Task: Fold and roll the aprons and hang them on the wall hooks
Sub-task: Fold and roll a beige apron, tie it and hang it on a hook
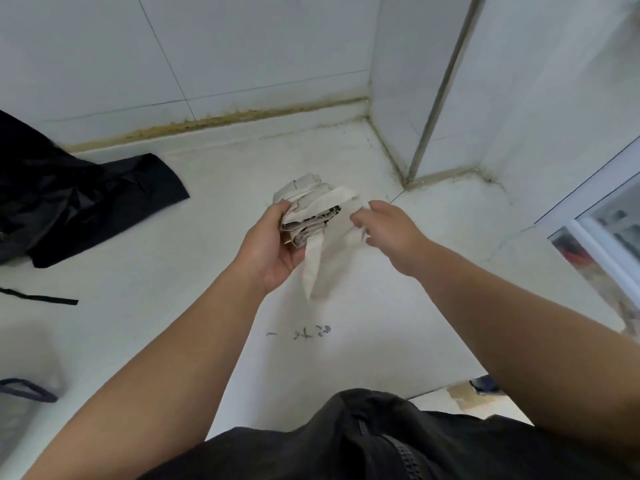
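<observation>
A beige apron (pixel 308 209), folded and rolled into a tight bundle, is held above the white counter (pixel 207 258). My left hand (pixel 268 247) grips the bundle from the left and underneath. My right hand (pixel 384 226) pinches the apron's wide beige strap (pixel 332 233), which wraps over the bundle's right side, its loose end hanging down toward me. A black apron (pixel 86 202) lies crumpled on the counter at the far left, its thin black strap (pixel 38 297) trailing below it. No wall hooks are in view.
White tiled walls stand behind the counter, with a tiled column and metal corner strip (pixel 440 95) at the back right. A glass-fronted window frame (pixel 595 216) is at the right. A blurred pale bag with a dark handle (pixel 27 389) sits at the lower left.
</observation>
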